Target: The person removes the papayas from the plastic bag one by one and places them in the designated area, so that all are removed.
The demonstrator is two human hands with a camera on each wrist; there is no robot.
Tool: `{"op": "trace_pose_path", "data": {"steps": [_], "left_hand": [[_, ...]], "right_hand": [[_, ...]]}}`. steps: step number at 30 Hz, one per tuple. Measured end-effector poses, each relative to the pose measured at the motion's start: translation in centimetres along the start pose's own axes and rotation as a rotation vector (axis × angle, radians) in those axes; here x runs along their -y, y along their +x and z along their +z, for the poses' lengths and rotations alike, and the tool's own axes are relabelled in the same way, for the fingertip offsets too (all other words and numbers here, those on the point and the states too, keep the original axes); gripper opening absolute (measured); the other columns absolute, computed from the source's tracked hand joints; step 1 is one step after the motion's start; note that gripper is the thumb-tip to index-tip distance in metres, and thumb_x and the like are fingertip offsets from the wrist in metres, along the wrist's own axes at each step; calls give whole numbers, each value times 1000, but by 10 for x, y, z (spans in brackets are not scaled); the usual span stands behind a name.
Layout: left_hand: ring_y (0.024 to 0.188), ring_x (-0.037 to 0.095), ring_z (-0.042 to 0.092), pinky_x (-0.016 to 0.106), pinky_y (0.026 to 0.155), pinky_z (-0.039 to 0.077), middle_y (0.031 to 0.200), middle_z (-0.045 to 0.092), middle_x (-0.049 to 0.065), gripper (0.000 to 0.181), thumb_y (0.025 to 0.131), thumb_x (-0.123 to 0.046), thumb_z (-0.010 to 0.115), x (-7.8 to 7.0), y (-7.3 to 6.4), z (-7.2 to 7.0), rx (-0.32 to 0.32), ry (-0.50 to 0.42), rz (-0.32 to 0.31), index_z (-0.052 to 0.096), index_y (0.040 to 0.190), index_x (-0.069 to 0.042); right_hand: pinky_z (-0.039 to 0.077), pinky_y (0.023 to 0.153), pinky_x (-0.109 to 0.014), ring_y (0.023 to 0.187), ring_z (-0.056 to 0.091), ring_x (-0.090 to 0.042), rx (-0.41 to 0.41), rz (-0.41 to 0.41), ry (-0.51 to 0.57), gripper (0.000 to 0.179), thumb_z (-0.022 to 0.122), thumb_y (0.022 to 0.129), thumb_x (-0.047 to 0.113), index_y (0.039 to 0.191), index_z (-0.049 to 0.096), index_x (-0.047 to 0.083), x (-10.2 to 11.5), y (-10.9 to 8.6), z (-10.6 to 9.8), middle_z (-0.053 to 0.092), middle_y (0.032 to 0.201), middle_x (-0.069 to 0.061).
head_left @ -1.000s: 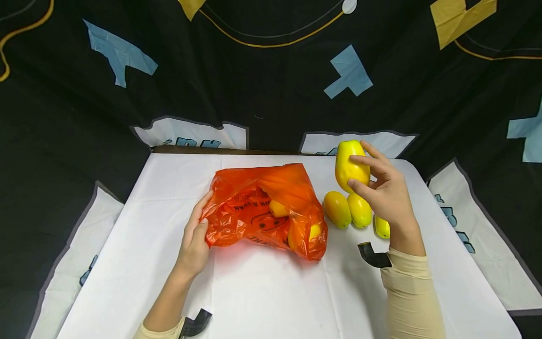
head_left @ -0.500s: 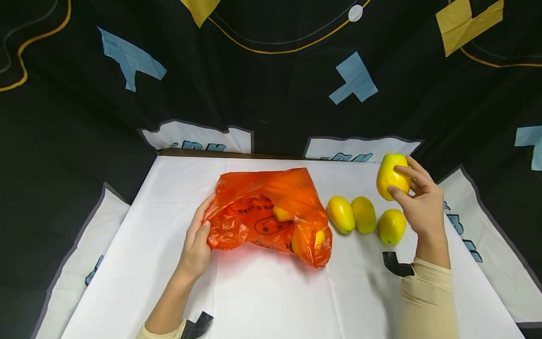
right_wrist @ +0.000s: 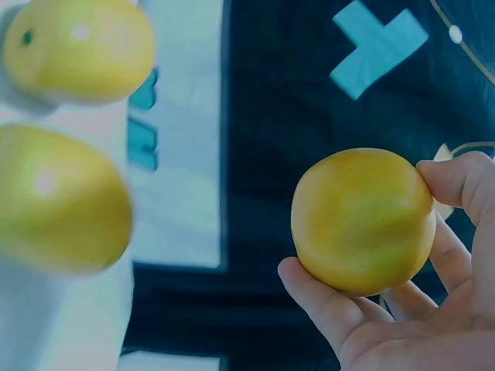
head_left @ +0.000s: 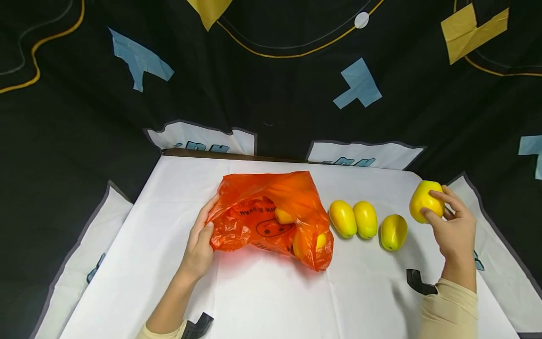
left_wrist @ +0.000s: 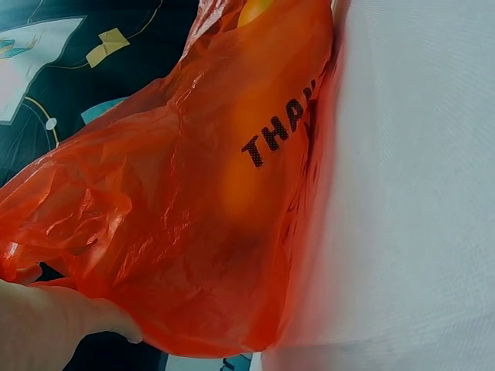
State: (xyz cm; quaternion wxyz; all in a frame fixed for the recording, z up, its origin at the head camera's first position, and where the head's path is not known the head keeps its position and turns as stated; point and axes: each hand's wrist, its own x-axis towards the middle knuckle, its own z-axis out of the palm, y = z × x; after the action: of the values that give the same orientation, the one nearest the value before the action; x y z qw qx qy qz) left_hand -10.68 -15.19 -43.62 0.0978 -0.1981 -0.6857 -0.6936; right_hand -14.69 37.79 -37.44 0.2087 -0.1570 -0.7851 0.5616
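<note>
White bench [head_left: 271,301], black cloth [head_left: 271,103] behind, and the right hand [head_left: 456,228] has a yellow fruit [head_left: 423,201] gripped at frame right, well apart from the red bag [head_left: 254,219] mid-frame that the left hand [head_left: 199,252] grips, with three loose fruits [head_left: 366,220] in between.

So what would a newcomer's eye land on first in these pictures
Most likely the crinkled red-orange plastic bag in the middle of the white table, its left side held by the left hand, with yellow fruits showing inside. Next would probably come the bright yellow fruit raised in the right hand near the table's right edge, and three similar fruits on the table between it and the bag.
</note>
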Motion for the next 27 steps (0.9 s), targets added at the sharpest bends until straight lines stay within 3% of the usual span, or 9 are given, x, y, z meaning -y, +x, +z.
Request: {"op": "trace_pose_path", "data": {"steps": [6, 9, 16, 18, 21, 23, 27], "left_hand": [[141, 25, 26, 25, 111, 27, 158, 22, 7, 58, 98, 1, 19, -1, 0, 1, -3, 14, 7, 22, 155, -14], [141, 25, 26, 25, 111, 27, 158, 23, 8, 59, 98, 1, 19, -2, 0, 1, -6, 23, 11, 24, 155, -16], [143, 23, 23, 25, 112, 25, 159, 21, 8, 60, 98, 2, 19, -1, 1, 0, -9, 27, 4, 24, 155, -17], [143, 23, 23, 25, 112, 25, 159, 21, 8, 59, 98, 1, 19, -2, 1, 0, -9, 28, 4, 23, 155, -14], [142, 24, 23, 24, 112, 25, 159, 21, 8, 57, 99, 1, 19, -2, 1, 0, -9, 28, 11, 22, 155, -10], [142, 24, 24, 24, 112, 26, 159, 21, 9, 57, 99, 0, 19, -2, 1, 0, -7, 26, 10, 21, 155, -10], [142, 23, 24, 25, 112, 27, 159, 21, 8, 57, 99, 0, 19, -1, 1, -1, -6, 23, -2, 21, 155, -11]], "right_hand": [[48, 69, -9, 115, 51, -14, 7, 90, 39, 48, 72, 84, -1, 131, 63, 9, -26, -3, -20, 35, 154, 6], [47, 69, -8, 118, 49, -14, 28, 135, 9, 49, 72, 85, 3, 133, 61, 10, -39, -3, -27, 33, 155, 6], [41, 89, -9, 142, 28, -31, 106, 152, -290, 51, 68, 92, 21, 140, 54, 13, -69, -5, -36, 25, 159, 4], [35, 102, -15, 144, 22, -35, 147, 144, -337, 52, 67, 93, 24, 141, 54, 11, -77, -7, -37, 23, 160, -2], [26, 113, -36, 144, 17, -40, 209, 129, -383, 53, 66, 93, 25, 139, 52, 4, -89, -9, -37, 21, 159, -13], [21, 113, -50, 144, 13, -43, 241, 125, -396, 53, 66, 93, 24, 137, 50, -2, -95, -10, -35, 19, 158, -20], [18, 111, -58, 143, 10, -48, 289, 146, -422, 53, 64, 94, 20, 137, 48, -6, -100, -9, -32, 14, 158, -23]]}}
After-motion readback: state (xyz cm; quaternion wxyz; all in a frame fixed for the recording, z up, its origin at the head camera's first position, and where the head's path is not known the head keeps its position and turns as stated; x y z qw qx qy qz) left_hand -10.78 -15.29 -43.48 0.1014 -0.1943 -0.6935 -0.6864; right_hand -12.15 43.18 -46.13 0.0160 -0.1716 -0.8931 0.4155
